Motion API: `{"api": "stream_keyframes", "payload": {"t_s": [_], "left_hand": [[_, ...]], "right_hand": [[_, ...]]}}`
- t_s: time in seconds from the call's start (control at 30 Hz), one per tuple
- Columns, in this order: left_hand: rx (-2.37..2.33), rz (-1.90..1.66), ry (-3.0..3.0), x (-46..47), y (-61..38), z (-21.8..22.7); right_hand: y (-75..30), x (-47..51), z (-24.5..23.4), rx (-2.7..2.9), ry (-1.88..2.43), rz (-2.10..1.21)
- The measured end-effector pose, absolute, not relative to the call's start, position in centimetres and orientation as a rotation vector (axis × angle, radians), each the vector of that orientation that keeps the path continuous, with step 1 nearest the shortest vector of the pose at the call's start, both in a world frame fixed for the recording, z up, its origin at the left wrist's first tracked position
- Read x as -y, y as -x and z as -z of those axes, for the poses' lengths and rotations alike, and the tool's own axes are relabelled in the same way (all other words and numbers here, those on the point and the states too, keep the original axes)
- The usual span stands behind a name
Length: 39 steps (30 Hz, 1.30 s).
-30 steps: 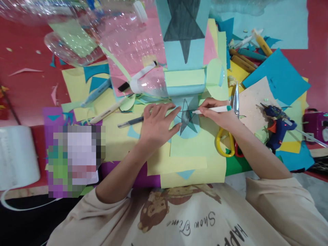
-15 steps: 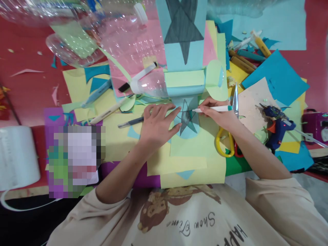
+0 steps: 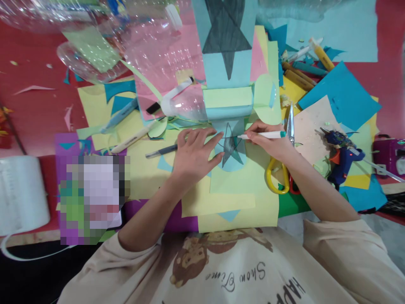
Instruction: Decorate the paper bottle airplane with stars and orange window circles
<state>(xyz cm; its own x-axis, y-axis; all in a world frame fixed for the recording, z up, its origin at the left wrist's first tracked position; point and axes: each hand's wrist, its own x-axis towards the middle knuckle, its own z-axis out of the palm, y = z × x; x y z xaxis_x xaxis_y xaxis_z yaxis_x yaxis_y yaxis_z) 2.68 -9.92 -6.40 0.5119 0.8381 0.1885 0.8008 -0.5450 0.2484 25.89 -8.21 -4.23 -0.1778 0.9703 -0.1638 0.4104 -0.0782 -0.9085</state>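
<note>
My left hand (image 3: 193, 155) lies flat with fingers stretched out on the yellow paper, its fingertips at the left edge of a light blue paper piece (image 3: 232, 162) that bears a dark drawn star (image 3: 230, 144). My right hand (image 3: 268, 141) is closed round a white pen with a teal cap (image 3: 264, 134). The pen's tip touches the star's right side. A larger blue sheet with a bigger dark star (image 3: 225, 33) lies just beyond.
Yellow-handled scissors (image 3: 282, 169) lie by my right wrist, a blue glue gun (image 3: 341, 154) further right. Clear plastic bottles (image 3: 136, 38) sit at the back left, markers (image 3: 133, 136) and paper scraps around them. A white roll (image 3: 20, 192) stands at the far left.
Almost nothing differs: the pen tip has shifted very slightly on the star, and both hands stay where they were.
</note>
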Motion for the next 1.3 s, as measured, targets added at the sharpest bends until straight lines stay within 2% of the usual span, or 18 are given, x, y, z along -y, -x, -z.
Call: {"api": "stream_keyframes", "payload": {"t_s": [0.4,1.3], "left_hand": [[-1.419,-0.444,-2.568,9.87,-2.7,6.51],[-1.441,-0.442,-2.651,9.94,-2.63,6.59]], "right_hand": [[-26.16,8.14,4.49,1.592,1.552,-1.312],[-25.68,8.26,3.57,1.545,1.584,-1.223]]}}
